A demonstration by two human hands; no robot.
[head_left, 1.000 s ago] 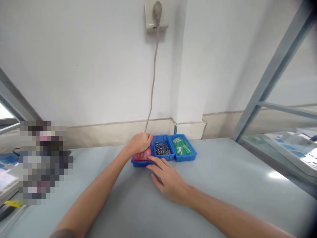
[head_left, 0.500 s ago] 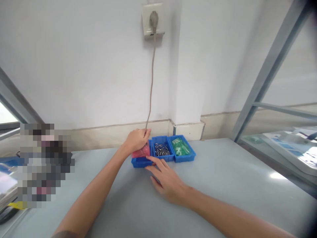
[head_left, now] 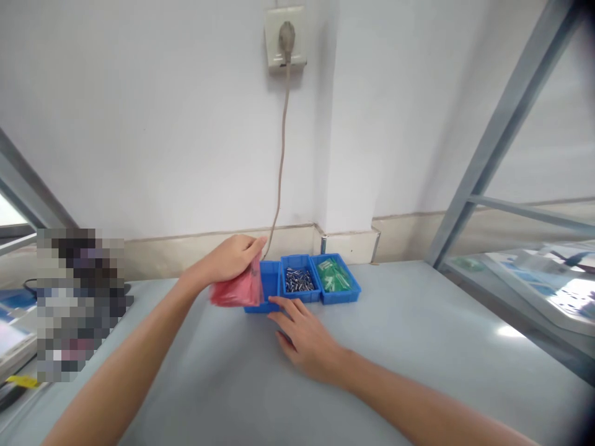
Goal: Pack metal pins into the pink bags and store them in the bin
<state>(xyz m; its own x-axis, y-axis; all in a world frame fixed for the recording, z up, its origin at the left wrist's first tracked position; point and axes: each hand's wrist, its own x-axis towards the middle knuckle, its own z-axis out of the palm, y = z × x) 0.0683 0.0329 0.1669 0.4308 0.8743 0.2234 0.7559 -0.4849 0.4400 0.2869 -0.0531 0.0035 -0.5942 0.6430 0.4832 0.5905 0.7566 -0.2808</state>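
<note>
The left hand (head_left: 235, 257) grips a bundle of red plastic (head_left: 237, 291), held up at the left side of the leftmost blue bin (head_left: 272, 279); the right hand (head_left: 309, 341), fingers loosely spread, reaches that bin's near edge; beyond, a middle bin (head_left: 303, 297) of metal pins (head_left: 299, 280) and a right bin (head_left: 341, 298) of green packets (head_left: 333, 275) stand on the grey table (head_left: 418, 347)

Three blue trays on a smooth, pale grey-blue tabletop (head_left: 418, 347).
Near the tabletop's far edge, three shallow, rectangular, blue plastic trays stand flat in a row, side by side: the left tray (head_left: 255, 309), partly hidden from view, the middle tray (head_left: 307, 297) and the right tray (head_left: 343, 298), which sits slightly askew to its neighbour. The surface has a low sheen; a small white glare patch (head_left: 510, 331) shines toward its right side, and a soft, darker shadow (head_left: 227, 353) spreads in front of the left tray.
</note>
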